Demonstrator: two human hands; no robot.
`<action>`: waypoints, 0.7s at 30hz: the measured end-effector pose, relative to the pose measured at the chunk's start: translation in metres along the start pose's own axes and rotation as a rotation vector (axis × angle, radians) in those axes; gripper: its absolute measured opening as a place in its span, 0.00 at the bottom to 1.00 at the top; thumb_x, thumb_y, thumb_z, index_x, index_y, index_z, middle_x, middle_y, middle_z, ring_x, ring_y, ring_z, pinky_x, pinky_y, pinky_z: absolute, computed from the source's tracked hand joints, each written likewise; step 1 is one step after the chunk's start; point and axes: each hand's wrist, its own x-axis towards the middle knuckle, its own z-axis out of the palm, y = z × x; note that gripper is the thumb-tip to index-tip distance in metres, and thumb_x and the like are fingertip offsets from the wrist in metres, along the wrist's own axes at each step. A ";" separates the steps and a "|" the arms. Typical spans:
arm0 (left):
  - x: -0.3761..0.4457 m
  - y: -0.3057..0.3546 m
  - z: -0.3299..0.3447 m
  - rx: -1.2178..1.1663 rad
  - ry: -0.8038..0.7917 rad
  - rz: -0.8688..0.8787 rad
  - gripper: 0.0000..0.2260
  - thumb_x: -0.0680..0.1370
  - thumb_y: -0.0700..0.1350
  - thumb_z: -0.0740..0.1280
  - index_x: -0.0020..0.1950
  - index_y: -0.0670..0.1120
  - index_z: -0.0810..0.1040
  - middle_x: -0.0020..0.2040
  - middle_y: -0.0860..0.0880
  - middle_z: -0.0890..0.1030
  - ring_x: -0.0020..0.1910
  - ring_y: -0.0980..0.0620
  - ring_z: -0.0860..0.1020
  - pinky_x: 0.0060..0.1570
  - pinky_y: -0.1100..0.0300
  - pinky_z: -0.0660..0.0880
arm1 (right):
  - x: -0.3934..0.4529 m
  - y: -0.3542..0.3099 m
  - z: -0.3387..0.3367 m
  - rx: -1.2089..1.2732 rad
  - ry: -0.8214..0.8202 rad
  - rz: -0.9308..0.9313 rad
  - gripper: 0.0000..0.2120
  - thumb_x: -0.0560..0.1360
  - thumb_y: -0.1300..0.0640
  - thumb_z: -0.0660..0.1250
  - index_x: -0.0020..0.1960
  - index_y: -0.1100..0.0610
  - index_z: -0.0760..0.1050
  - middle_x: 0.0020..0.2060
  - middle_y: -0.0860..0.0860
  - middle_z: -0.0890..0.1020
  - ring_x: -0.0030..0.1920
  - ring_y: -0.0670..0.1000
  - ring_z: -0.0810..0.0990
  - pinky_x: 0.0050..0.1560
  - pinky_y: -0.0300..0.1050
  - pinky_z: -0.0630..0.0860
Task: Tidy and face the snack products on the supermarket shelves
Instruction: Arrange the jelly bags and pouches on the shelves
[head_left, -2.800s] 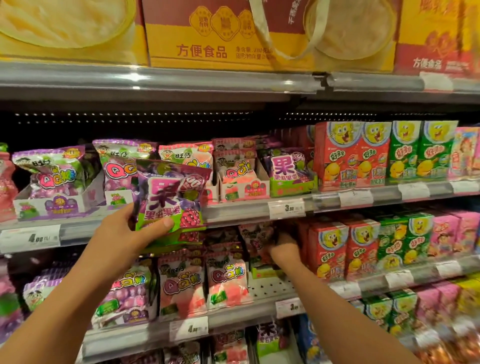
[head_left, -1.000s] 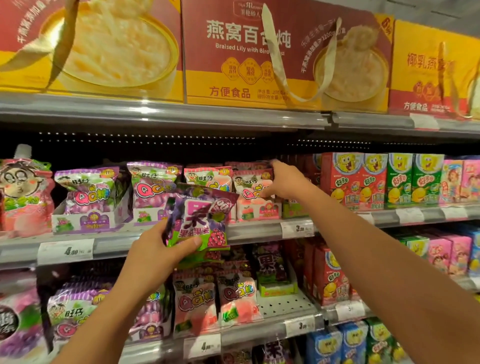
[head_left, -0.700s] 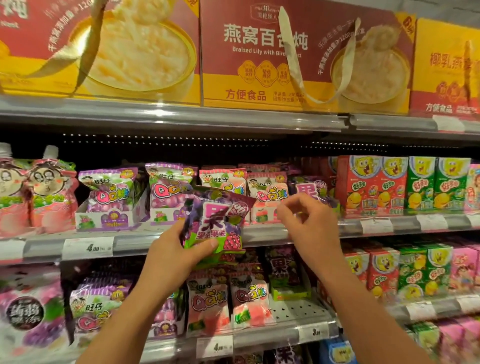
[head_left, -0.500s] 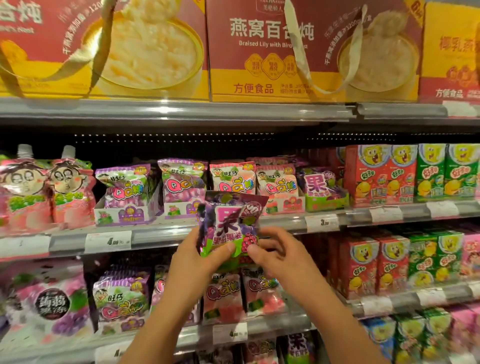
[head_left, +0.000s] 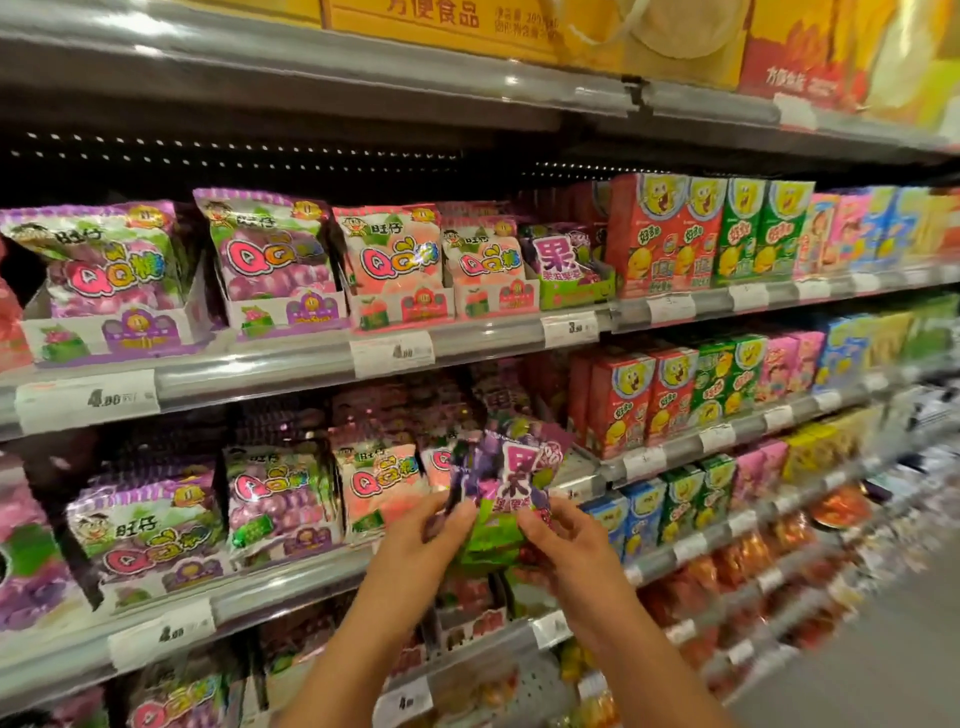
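- Whereas 0.5 s ago the purple gummy packet (head_left: 511, 486) was held level with the front lip of the upper candy shelf (head_left: 291, 364), it now sits lower, in front of the middle shelf (head_left: 291, 582), just beside the pink QQ bags (head_left: 382, 486)
- Both hands are on it now: the left hand (head_left: 423, 540) pinches its lower left edge with thumb and curled fingers, while the right hand (head_left: 566, 545) grips the lower right corner, fingers bent round the foil; 1 s ago the right hand was up among the bags on the upper shelf
- My reading is that the packet is being carried down to a slot on the middle shelf rather than joining the matching pack in the green tray (head_left: 569, 270) above
- Its printed face looks outward at the camera, with the top seal up and leaning slightly toward the right end of the shelf
- The long axis runs nearly vertical, tipped a little clockwise; the packet is crumpled and blurred, so finer detail cannot be told
- It touches no shelf yet, so facing it remains to be done
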 end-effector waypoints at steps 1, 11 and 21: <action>0.003 -0.005 0.004 -0.007 0.000 -0.030 0.15 0.73 0.69 0.67 0.55 0.65 0.79 0.54 0.61 0.82 0.54 0.64 0.80 0.54 0.61 0.76 | 0.000 0.005 -0.005 0.033 0.029 0.020 0.24 0.70 0.49 0.76 0.63 0.56 0.78 0.54 0.55 0.86 0.52 0.55 0.86 0.42 0.46 0.81; 0.071 0.002 0.044 0.139 0.075 0.047 0.05 0.82 0.45 0.65 0.55 0.49 0.81 0.36 0.63 0.65 0.35 0.61 0.60 0.32 0.52 0.70 | 0.031 0.004 -0.065 0.242 0.150 -0.047 0.25 0.72 0.55 0.74 0.68 0.57 0.75 0.60 0.58 0.84 0.55 0.59 0.85 0.42 0.50 0.82; 0.238 0.041 0.077 0.620 0.338 -0.201 0.14 0.84 0.42 0.60 0.65 0.36 0.77 0.64 0.35 0.78 0.62 0.37 0.77 0.58 0.50 0.75 | 0.100 -0.019 -0.156 0.159 0.067 -0.198 0.14 0.69 0.51 0.75 0.53 0.40 0.83 0.51 0.51 0.87 0.49 0.55 0.87 0.39 0.47 0.83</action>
